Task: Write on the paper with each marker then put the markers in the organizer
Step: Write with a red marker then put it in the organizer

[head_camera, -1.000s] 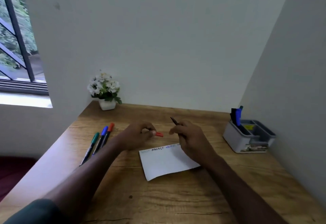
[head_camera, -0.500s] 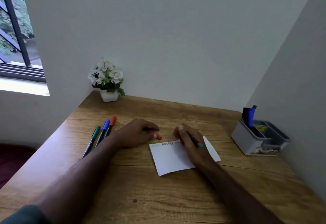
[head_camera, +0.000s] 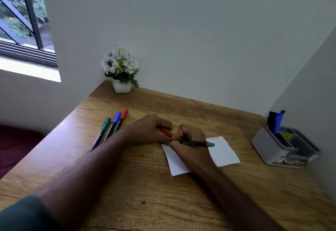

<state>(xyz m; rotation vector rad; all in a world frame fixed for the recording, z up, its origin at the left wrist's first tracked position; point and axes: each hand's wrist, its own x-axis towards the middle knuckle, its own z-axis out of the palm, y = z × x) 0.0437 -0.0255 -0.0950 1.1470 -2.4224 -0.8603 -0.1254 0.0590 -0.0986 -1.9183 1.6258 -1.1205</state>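
Two hands meet at the paper: the right hand pinches a black marker over its left part, while the left hand, just left, curls around a red cap. Three markers lie farther left; the organizer stands well right on the table.

Wooden desk with visible grain, fitted into corner of plain white walls. Window with dark bars at upper left of frame; daylight and foliage beyond. White potted flowers at desk's far-left corner.
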